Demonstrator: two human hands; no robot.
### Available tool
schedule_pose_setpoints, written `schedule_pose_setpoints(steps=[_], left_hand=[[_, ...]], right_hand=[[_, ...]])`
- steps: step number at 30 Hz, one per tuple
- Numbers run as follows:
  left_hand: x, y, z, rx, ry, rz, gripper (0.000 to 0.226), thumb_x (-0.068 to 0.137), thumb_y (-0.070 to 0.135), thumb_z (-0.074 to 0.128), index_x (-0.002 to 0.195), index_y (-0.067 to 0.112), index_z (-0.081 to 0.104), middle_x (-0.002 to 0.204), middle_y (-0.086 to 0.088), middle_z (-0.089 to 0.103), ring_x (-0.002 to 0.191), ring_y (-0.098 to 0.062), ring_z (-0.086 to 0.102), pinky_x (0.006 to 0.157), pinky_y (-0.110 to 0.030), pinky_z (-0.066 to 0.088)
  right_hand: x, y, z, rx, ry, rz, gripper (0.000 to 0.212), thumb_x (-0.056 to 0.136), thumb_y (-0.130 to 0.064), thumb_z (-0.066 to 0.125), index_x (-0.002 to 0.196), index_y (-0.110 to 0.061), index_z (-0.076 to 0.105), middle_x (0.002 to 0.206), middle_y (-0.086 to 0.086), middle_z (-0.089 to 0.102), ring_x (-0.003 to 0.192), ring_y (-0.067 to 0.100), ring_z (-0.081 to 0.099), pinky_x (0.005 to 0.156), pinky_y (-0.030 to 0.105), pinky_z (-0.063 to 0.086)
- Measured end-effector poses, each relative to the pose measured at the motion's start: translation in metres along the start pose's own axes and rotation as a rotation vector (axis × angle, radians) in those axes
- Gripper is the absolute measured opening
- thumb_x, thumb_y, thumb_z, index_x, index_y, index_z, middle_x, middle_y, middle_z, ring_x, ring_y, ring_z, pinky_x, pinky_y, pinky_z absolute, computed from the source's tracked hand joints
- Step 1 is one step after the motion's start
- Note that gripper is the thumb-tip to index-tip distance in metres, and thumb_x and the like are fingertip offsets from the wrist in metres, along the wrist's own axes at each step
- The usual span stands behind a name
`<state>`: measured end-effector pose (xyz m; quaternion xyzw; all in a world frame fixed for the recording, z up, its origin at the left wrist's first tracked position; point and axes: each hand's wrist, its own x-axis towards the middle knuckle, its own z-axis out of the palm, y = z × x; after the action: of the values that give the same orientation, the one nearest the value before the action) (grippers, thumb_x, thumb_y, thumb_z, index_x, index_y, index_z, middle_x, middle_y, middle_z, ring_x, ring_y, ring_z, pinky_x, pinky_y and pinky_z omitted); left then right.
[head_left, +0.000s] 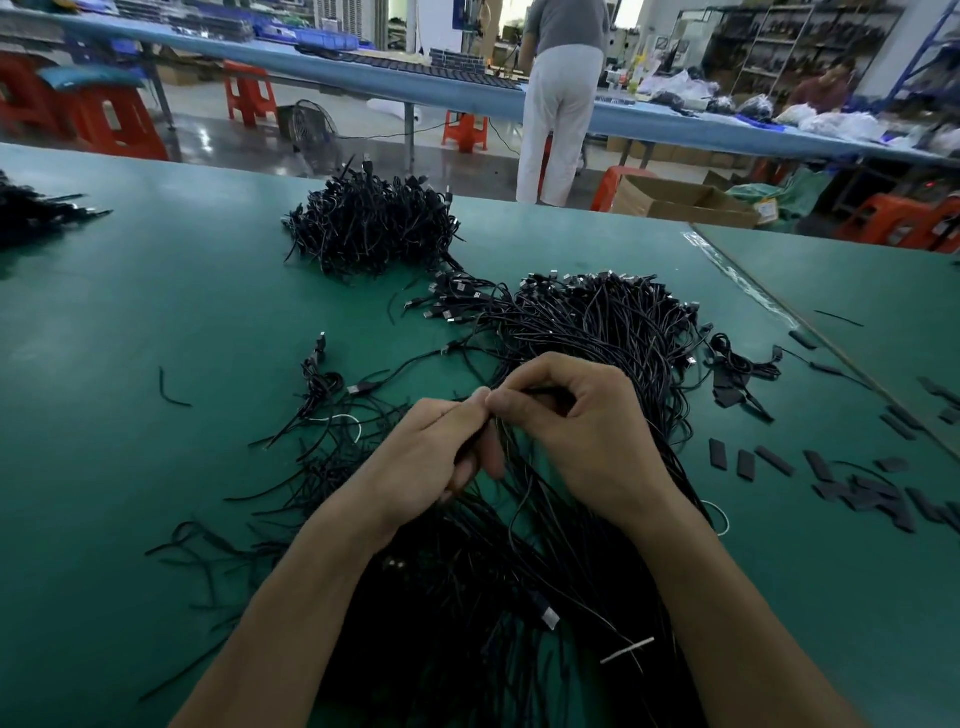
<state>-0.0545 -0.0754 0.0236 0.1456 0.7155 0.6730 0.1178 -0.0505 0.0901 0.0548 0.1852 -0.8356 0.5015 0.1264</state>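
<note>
While both hands work at centre frame, a quick look at the containers: an open cardboard box (685, 200) sits on the floor at upper right, flaps spread, its inside hidden from here. Blue bins (322, 36) line the far bench at upper left, too blurred to tell what they hold.

Now the materials. The green table (156, 312) is smooth and matte. Across the middle and lower frame sprawls a loose pile of cables (597, 332), thin, black and glossy, with plug ends fanned toward the top. Above it, upper centre, sits a tighter, bristly heap of bundled cables (371, 223). At right, flat dark rectangular sleeves (748, 462) lie scattered. A short white tie (626, 649) rests on the strands at lower right.

And the action: the left hand (436, 457) and right hand (582, 431) are fingertip to fingertip, each pinching one black cable (537, 391). It runs under the right hand's curled fingers and trails down between the wrists, directly over the loose pile.
</note>
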Motion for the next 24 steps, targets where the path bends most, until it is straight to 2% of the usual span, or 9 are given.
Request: schedule_pose_setpoints(steps=[3,6,10,13,16,18,20,22,24], left_hand=[[-0.003,0.003,-0.006,-0.249,-0.157,-0.015,0.056,0.100,0.049,0.039,0.053,0.021,0.052,0.042,0.008,0.034,0.034,-0.006,0.028,0.037,-0.015,0.030],[-0.001,0.006,-0.010,-0.600,-0.201,0.014,0.049,0.098,0.044,0.044,0.055,0.023,0.049,0.043,0.011,0.036,0.034,-0.003,0.032,0.036,-0.015,0.033],[0.002,0.004,-0.009,-0.856,-0.004,0.076,0.044,0.098,0.041,0.048,0.067,0.019,0.070,0.059,0.006,0.059,0.049,-0.005,0.056,0.049,-0.018,0.050],[0.007,-0.001,-0.012,-0.902,0.178,0.192,0.042,0.095,0.037,0.047,0.093,0.011,0.079,0.094,-0.007,0.076,0.086,-0.015,0.074,0.071,-0.021,0.058],[0.011,-0.010,-0.011,-0.603,0.373,0.262,0.038,0.099,0.036,0.043,0.111,0.011,0.070,0.110,-0.006,0.075,0.109,-0.019,0.070,0.085,-0.023,0.056],[0.011,-0.015,-0.008,-0.205,0.493,0.284,0.035,0.103,0.035,0.040,0.113,0.016,0.067,0.105,-0.001,0.076,0.105,-0.013,0.071,0.087,-0.022,0.056],[0.010,-0.018,-0.004,0.139,0.465,0.311,0.040,0.101,0.040,0.038,0.110,0.017,0.070,0.098,0.008,0.075,0.093,-0.004,0.072,0.083,-0.019,0.057],[0.008,-0.016,-0.001,0.346,0.359,0.271,0.043,0.099,0.045,0.038,0.083,0.022,0.071,0.072,0.019,0.070,0.068,0.003,0.067,0.064,-0.010,0.051],[0.005,-0.012,0.001,0.287,0.221,0.158,0.054,0.103,0.041,0.038,0.057,0.023,0.062,0.051,0.014,0.061,0.045,0.000,0.054,0.048,-0.010,0.041]], right_hand=[[0.001,0.002,0.003,0.073,0.031,0.030,0.017,0.086,-0.037,0.068,0.080,-0.022,0.072,0.067,-0.009,0.065,0.059,0.005,0.055,0.056,0.023,0.047],[-0.003,0.009,0.008,0.020,0.004,0.111,0.039,0.090,-0.049,0.054,0.082,-0.016,0.073,0.057,0.004,0.052,0.052,0.008,0.041,0.049,0.025,0.033],[-0.015,0.013,0.020,-0.095,-0.147,0.153,0.031,0.101,-0.032,0.055,0.086,-0.011,0.072,0.055,-0.005,0.047,0.044,0.005,0.035,0.043,0.016,0.028],[-0.020,0.009,0.023,-0.241,-0.282,0.107,0.032,0.102,-0.036,0.052,0.079,-0.020,0.066,0.057,-0.003,0.052,0.048,0.013,0.042,0.048,0.027,0.035],[-0.023,0.001,0.022,-0.388,-0.334,0.004,0.036,0.103,-0.034,0.047,0.071,-0.021,0.053,0.061,-0.006,0.051,0.062,0.014,0.047,0.061,0.018,0.031],[-0.022,-0.006,0.021,-0.478,-0.335,-0.045,0.031,0.103,-0.034,0.045,0.078,-0.020,0.058,0.069,-0.009,0.055,0.073,0.011,0.047,0.072,0.023,0.032],[-0.019,-0.009,0.018,-0.521,-0.311,-0.057,0.027,0.102,-0.035,0.044,0.084,-0.024,0.062,0.076,-0.013,0.055,0.080,0.005,0.044,0.077,0.029,0.027],[-0.016,-0.010,0.012,-0.530,-0.278,-0.066,0.023,0.102,-0.036,0.046,0.087,-0.029,0.063,0.077,-0.018,0.050,0.083,-0.001,0.041,0.077,0.027,0.024],[-0.015,-0.010,0.008,-0.536,-0.232,-0.079,0.016,0.100,-0.036,0.051,0.090,-0.033,0.064,0.080,-0.020,0.053,0.085,-0.001,0.044,0.081,0.028,0.027]])
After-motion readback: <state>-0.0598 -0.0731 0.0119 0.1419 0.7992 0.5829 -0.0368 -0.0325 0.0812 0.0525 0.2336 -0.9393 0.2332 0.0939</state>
